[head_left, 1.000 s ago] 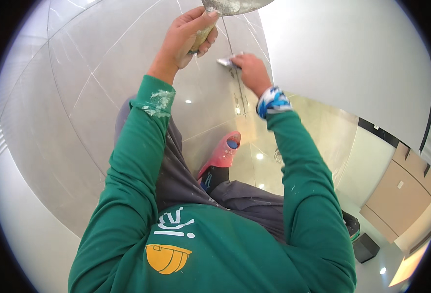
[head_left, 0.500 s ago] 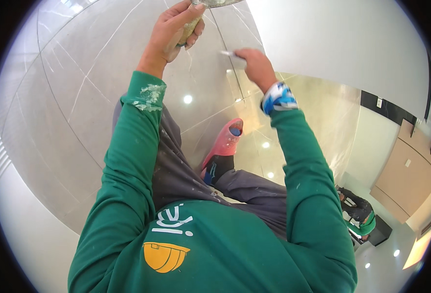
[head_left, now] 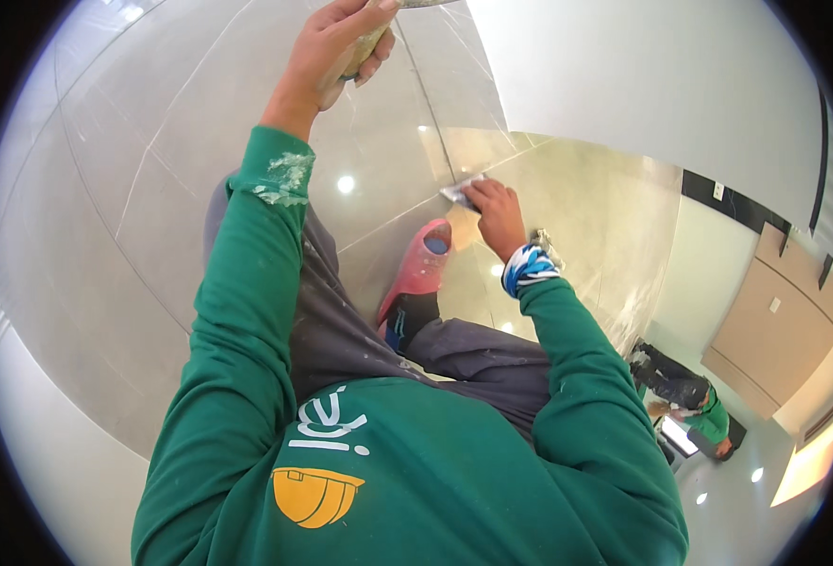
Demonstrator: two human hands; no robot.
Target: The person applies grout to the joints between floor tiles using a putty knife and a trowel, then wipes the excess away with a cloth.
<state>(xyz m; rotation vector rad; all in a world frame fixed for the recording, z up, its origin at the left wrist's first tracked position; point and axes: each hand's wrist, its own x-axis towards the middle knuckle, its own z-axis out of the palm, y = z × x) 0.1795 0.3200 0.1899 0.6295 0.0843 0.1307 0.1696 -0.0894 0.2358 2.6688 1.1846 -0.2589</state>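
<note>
At the top of the head view, my left hand [head_left: 327, 61] grips the grimy yellowish handle [head_left: 365, 47] of a spattered metal tool, its upper part cut off by the frame. My right hand [head_left: 501, 222] holds a small flat scraper [head_left: 454, 195] down on the grey tiled floor [head_left: 152, 264], at the dark seam [head_left: 426, 99] between tiles. Just below the scraper is my foot in a pink clog [head_left: 415, 274]. A small object [head_left: 546, 247] behind my right wrist is too unclear to name.
A large pale panel [head_left: 633, 66] fills the upper right. Further right are a dark strip with a white socket [head_left: 717, 191] and beige panels [head_left: 766, 330]. At the lower right a co-worker [head_left: 690, 396] in green and dark clothing is bent over beside a dark object.
My right hand has moved down along the seam toward the clog. My left hand has shifted slightly left and up. The co-worker has come into view at the lower right.
</note>
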